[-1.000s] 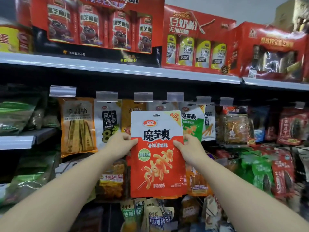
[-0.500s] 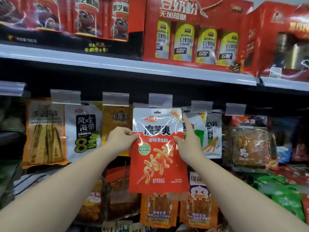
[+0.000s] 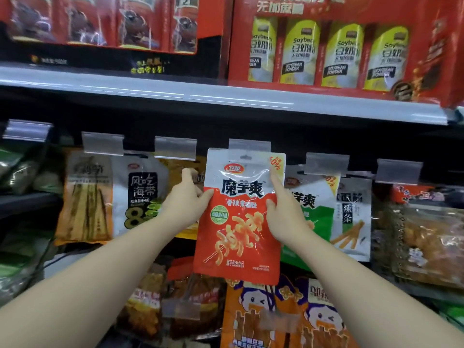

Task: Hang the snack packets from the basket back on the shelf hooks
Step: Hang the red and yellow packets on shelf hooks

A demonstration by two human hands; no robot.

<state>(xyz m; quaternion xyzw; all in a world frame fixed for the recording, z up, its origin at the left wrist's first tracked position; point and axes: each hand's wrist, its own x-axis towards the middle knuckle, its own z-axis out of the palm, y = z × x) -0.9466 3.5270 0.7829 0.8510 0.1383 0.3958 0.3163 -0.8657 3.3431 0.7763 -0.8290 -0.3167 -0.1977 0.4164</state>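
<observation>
Both hands hold one red and white snack packet [image 3: 239, 217] up against the row of hooks under a store shelf. The left hand [image 3: 187, 200] pinches the packet's left edge about halfway up, thumb on the front and fingers curled behind. The right hand [image 3: 285, 217] is clamped on the right edge, thumb on the front, with its forefinger stretched up along the front toward the top corner. The packet's top edge, with its small hanging hole, sits just under a clear price tag holder [image 3: 249, 146] and partly overlaps it; whether the hole is on a hook cannot be told.

The shelf edge [image 3: 226, 96] is a pale metal strip running across the view, and beneath it is a dark recess. More clear tag holders line up left and right of the packet. Behind and beside it hang other packets: a white seaweed packet [image 3: 140, 194] to the left, an orange-brown packet [image 3: 86, 197] further left, and a green and white packet [image 3: 315, 212] just behind the right hand. Orange packets with a cartoon face [image 3: 288, 312] hang in the row below. On top of the shelf stands a red box of yellow soybean powder pouches [image 3: 331, 46], and a darker red box [image 3: 105, 21] stands left of it.
</observation>
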